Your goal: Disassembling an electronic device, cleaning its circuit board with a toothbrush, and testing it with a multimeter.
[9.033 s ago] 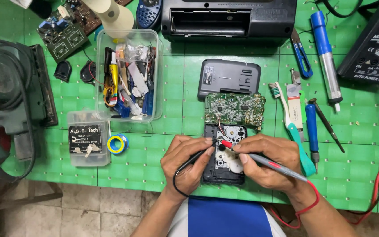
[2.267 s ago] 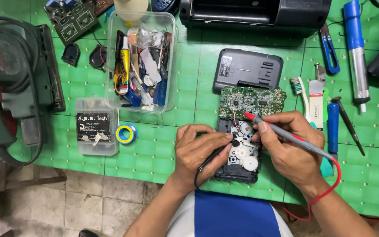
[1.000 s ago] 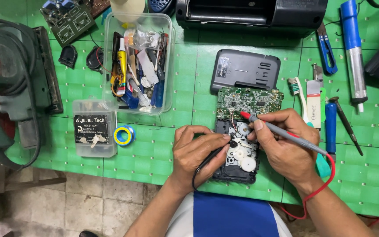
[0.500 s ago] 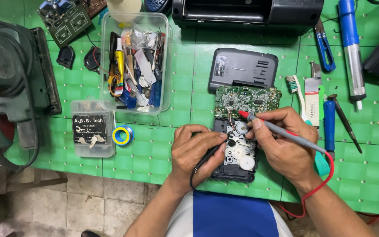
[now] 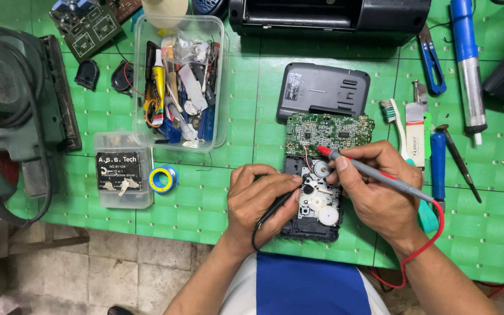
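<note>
Compared with a moment ago, very little is shifting: the red probe (image 5: 374, 175) is sitting a touch higher, its red tip now resting right at the lower edge of the green circuit board (image 5: 329, 133), just above the small round motor. That suggests the person is testing points along the board's edge rather than moving on to anything new.

The right hand (image 5: 380, 189) is closed around the red probe like a pen, fingers pinching the grey shaft, with the red lead looping back round the wrist. The left hand (image 5: 262, 201) is curled shut on the black probe (image 5: 275, 211), pressing its tip toward the left side of the opened cassette mechanism (image 5: 316, 204), though the fingers are hiding exactly where it lands.

The mechanism is lying on the green mat (image 5: 205, 198) between both hands, near the table's front edge, with its white gears showing and the circuit board folded up above it. The grey back cover (image 5: 322, 90) is lying just beyond the board. A clear tub of tools (image 5: 180, 81) is standing well apart to the left.
</note>
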